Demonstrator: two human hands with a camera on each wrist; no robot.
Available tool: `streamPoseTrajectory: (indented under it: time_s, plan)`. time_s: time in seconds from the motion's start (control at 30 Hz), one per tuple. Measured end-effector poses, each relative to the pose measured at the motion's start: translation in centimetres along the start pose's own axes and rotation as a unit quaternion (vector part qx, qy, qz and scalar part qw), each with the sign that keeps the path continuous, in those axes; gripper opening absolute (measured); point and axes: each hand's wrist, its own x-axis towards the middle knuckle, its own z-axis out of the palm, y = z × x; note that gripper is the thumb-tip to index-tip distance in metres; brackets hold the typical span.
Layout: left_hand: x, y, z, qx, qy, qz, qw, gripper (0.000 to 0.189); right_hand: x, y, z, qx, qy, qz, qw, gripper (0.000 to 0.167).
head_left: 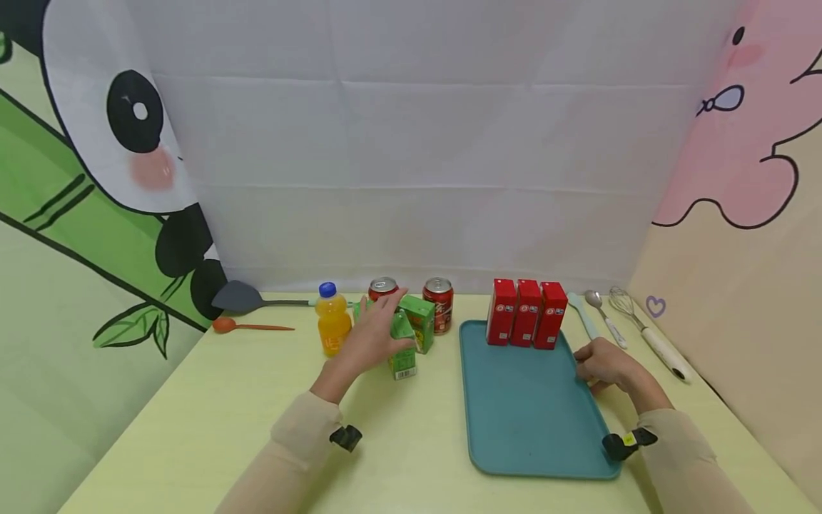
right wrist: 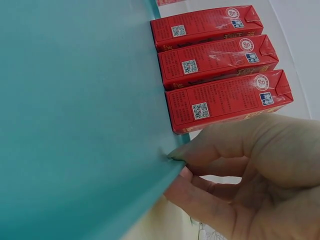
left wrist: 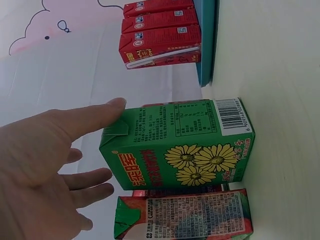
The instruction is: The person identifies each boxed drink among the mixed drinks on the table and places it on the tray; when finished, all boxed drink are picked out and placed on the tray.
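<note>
My left hand (head_left: 366,341) reaches over the drink cartons with its fingers spread. In the left wrist view its thumb lies right at the top edge of a green drink carton (left wrist: 200,150) with yellow flowers, its other fingers loosely bent beside the top. Another green carton (head_left: 420,321) stands behind that one. A carton with red and green print (left wrist: 185,215) is beside it in the left wrist view. My right hand (head_left: 606,363) pinches the right rim of a teal tray (head_left: 533,417) between thumb and fingers. Three red cartons (head_left: 528,314) stand in a row at the tray's far end.
An orange juice bottle (head_left: 332,321) stands left of the cartons, with soda cans (head_left: 439,303) behind. A grey spatula (head_left: 240,298) and an orange spoon (head_left: 225,325) lie at the back left. Right of the tray are a whisk (head_left: 648,332) and a metal spoon (head_left: 605,318).
</note>
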Motion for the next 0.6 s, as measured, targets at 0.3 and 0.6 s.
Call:
streamPoseTrajectory:
  time_s: [0.3,0.6]
  plan:
    - [-0.03,-0.03,0.07,0.034,-0.025,-0.008,0.9991,0.093,-0.01,-0.13,0.0,0.003,-0.002,0.0,1.0,0.055]
    - [-0.18,0.48,0.02,-0.063,-0.067,0.001,0.9958,0.077,0.0,-0.19,-0.01,0.001,-0.003,0.003,1.0,0.055]
